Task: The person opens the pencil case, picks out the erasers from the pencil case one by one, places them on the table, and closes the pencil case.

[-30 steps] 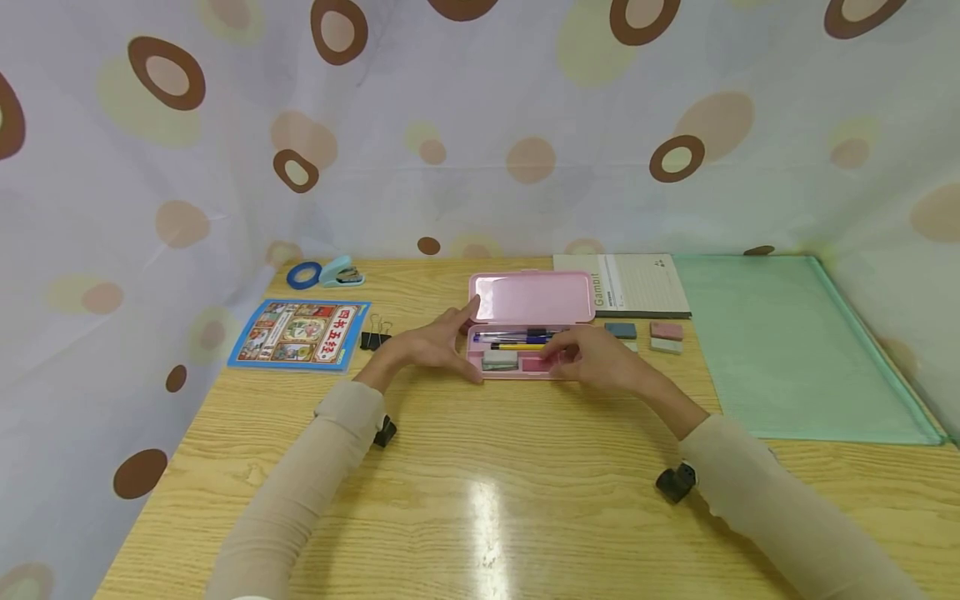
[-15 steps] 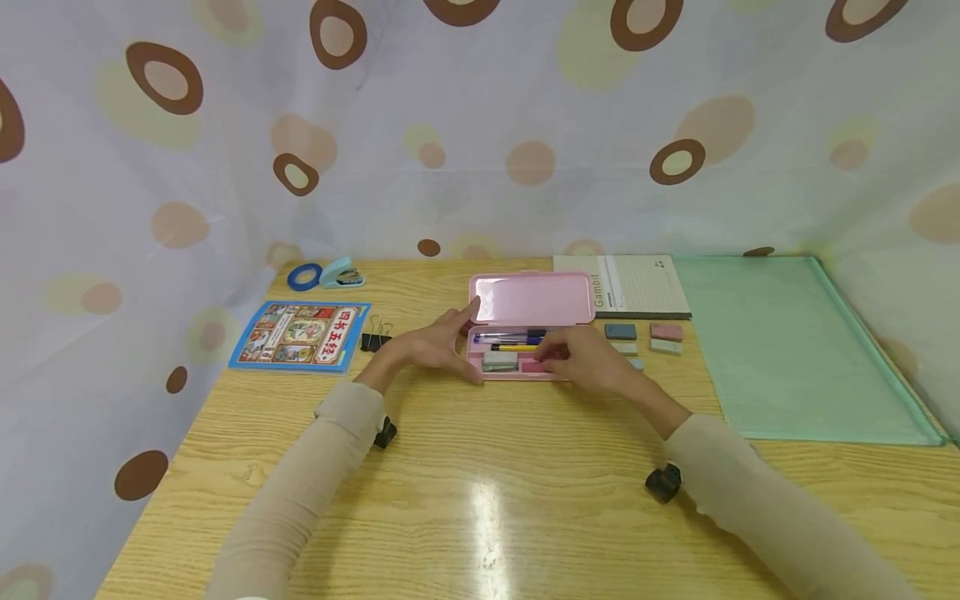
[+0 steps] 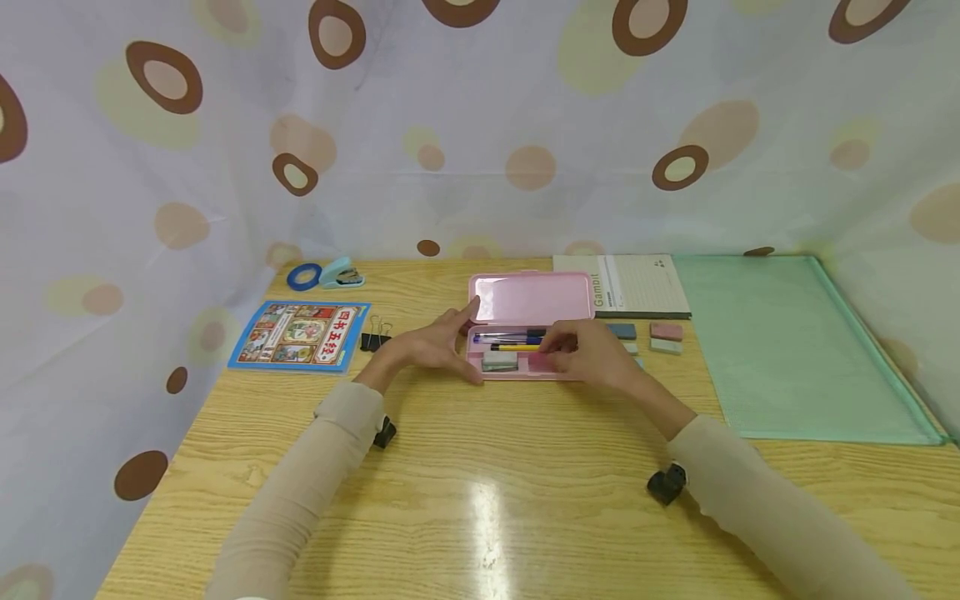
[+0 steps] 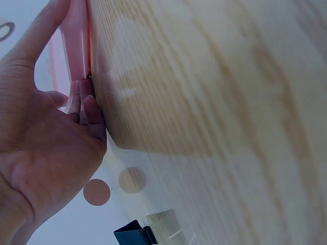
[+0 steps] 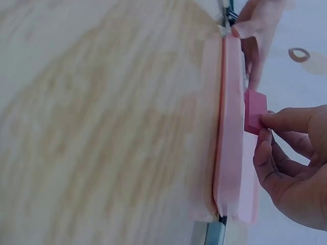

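A pink pencil case (image 3: 531, 297) lies with its lid tipped back. Inside are several pens, a yellow-and-black pencil (image 3: 514, 347) and a whitish eraser (image 3: 499, 358). My left hand (image 3: 435, 343) holds the case's left end, thumb at the front corner and fingers toward the lid. In the left wrist view, the left hand's (image 4: 43, 127) other fingers bend against that end. Over the case's right half, my right hand (image 3: 592, 354) pinches a pink eraser (image 5: 255, 111) between thumb and fingers; the right wrist view shows it at the case's rim. That hand hides the case's right end.
Right of the case lie several small erasers, including a pink one (image 3: 666, 332), with a notebook (image 3: 645, 283) behind and a green mesh pouch (image 3: 810, 350) farther right. To the left are a binder clip (image 3: 375, 342), booklet (image 3: 300, 333), stapler (image 3: 342, 273) and blue tape (image 3: 303, 276).
My right hand has shifted left within the case, then slightly back right and up, with the pink eraser at its fingertips. The left hand has stayed at the case's left end.
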Demonstrator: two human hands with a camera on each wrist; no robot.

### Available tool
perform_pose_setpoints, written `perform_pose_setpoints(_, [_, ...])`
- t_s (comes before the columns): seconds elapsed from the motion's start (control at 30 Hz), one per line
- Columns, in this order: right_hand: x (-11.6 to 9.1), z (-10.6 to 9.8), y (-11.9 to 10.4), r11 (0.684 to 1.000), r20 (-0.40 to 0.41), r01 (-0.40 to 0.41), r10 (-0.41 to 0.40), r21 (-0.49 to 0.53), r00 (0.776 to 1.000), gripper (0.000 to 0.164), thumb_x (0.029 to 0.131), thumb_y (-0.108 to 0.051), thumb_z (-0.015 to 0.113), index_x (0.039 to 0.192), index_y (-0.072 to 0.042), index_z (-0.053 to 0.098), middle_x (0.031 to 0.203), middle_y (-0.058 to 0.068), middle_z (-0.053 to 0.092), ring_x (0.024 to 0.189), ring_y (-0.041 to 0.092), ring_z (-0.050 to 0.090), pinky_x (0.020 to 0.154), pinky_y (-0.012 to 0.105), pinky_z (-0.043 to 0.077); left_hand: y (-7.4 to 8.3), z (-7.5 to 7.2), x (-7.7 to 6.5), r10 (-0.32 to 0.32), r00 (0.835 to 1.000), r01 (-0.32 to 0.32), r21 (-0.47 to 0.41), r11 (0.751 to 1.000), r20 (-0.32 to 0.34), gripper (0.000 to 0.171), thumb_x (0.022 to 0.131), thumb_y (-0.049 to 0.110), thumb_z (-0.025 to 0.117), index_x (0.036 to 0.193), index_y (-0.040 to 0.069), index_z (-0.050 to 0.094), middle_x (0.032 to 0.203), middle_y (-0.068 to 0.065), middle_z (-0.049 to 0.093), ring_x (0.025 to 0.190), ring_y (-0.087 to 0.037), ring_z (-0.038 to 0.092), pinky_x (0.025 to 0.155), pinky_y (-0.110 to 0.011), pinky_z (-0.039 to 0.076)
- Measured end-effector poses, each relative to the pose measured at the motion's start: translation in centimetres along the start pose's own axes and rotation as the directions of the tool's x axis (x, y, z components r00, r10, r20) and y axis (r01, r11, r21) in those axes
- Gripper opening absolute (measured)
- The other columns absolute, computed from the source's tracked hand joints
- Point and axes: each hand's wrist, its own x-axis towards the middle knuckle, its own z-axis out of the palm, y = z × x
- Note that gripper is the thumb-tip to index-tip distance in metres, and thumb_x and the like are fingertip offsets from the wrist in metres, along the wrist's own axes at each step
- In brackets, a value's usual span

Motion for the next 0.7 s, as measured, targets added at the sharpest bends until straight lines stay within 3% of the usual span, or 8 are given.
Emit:
perform_pose_setpoints(0.37, [-2.3, -3.6, 2.5, 0.997, -0.066, -0.078, 0.078, -0.009, 0.995, 0.007, 0.096, -0.012, 0.074, 0.103, -0.010, 0.077, 0.102, 0.007, 0.071, 0.090, 0.023, 0.061, 0.078, 0.032, 0.050, 0.0, 0.0, 0.0, -0.005, 1.000, 0.005, 0.002, 1.000, -0.005, 0.136, 0.075, 0.049, 0.090, 0.168, 0.028, -0.008, 0.155, -0.011, 0.034, 0.143, -0.026, 0.034, 0.124, -0.053, 0.024])
perform_pose_setpoints(0.57, [-4.2, -5.3, 4.3, 0.990, -0.107, -0.135, 0.132, -0.030, 0.986, 0.015, 0.095, -0.022, 0.079, 0.105, -0.011, 0.077, 0.101, 0.007, 0.074, 0.090, 0.022, 0.065, 0.074, 0.030, 0.052, -0.2, 0.1, 0.1, -0.006, 1.000, 0.006, 0.001, 1.000, -0.005, 0.137, 0.075, 0.051, 0.091, 0.168, 0.028, -0.007, 0.153, -0.011, 0.035, 0.141, -0.026, 0.035, 0.124, -0.052, 0.025])
perform_pose_setpoints(0.7, [-5.5, -6.5, 5.5, 0.986, -0.117, -0.164, 0.160, -0.030, 0.980, 0.015, 0.097, -0.018, 0.075, 0.109, -0.009, 0.076, 0.102, 0.009, 0.074, 0.090, 0.023, 0.065, 0.073, 0.029, 0.052, -0.2, 0.1, 0.1, -0.002, 1.000, 0.002, -0.009, 1.000, -0.003, 0.137, 0.075, 0.050, 0.091, 0.168, 0.028, -0.007, 0.152, -0.011, 0.036, 0.140, -0.026, 0.036, 0.124, -0.052, 0.025])
